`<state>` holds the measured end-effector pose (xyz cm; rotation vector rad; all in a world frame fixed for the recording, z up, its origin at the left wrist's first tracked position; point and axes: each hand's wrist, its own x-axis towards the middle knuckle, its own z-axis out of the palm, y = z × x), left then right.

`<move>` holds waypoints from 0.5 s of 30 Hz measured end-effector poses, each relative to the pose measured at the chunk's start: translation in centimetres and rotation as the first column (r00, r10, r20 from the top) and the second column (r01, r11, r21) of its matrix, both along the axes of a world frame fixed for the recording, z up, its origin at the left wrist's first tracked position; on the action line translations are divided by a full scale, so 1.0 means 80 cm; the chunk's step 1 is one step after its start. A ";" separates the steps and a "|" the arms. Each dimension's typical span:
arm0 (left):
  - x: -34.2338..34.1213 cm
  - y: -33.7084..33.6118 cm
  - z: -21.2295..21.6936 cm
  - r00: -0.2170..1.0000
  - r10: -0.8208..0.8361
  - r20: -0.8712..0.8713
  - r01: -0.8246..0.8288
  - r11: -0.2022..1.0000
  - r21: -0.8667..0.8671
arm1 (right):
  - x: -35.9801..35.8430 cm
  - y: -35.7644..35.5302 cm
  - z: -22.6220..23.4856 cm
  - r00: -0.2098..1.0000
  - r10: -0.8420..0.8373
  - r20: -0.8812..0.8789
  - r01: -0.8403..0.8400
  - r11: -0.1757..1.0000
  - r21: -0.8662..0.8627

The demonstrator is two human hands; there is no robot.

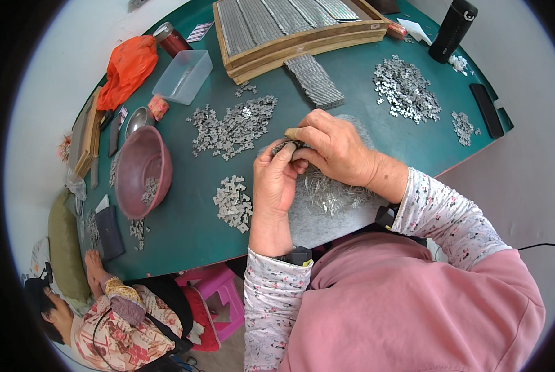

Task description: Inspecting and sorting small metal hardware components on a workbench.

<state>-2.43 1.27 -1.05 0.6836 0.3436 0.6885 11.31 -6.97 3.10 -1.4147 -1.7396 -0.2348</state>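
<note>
My left hand (273, 183) and my right hand (339, 149) meet over the near middle of the table. Between their fingertips is a small dark piece (283, 147), mostly covered by the fingers, so its kind does not show. Both hands are closed on it in a pinch. Something yellowish covers a right fingertip. Beneath my right hand, a heap of thin, shiny wire-like strips (330, 193) lies on a pale grey sheet (302, 223). Close to my left wrist sits a pile of flat grey metal pieces (232, 204).
Metal-piece piles (235, 127) (406, 90) lie left and right. A wooden tray (302, 48) of stacked rows stands far, with a row block (314, 80) before it. A pink bowl (128, 173), clear box (184, 77) and black bottle (452, 31) stand around. A person (125, 316) sits at left.
</note>
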 end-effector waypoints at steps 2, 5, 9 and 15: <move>0.002 0.001 0.000 1.000 -0.004 -0.008 0.004 1.000 -0.009 | -0.002 0.002 -0.002 1.000 -0.014 0.009 0.013 1.000 0.023; -0.002 0.002 0.001 0.999 -0.015 -0.032 0.015 1.000 -0.020 | 0.000 0.001 -0.006 0.999 -0.037 -0.015 0.037 0.999 0.016; 0.000 0.000 -0.002 0.996 0.080 -0.026 -0.079 0.997 0.014 | -0.010 -0.001 0.000 0.998 -0.050 -0.032 0.050 0.999 0.007; 0.003 -0.013 0.006 0.960 0.264 -0.096 -0.254 0.962 0.101 | -0.008 0.003 0.000 0.998 -0.009 -0.055 0.005 0.998 -0.061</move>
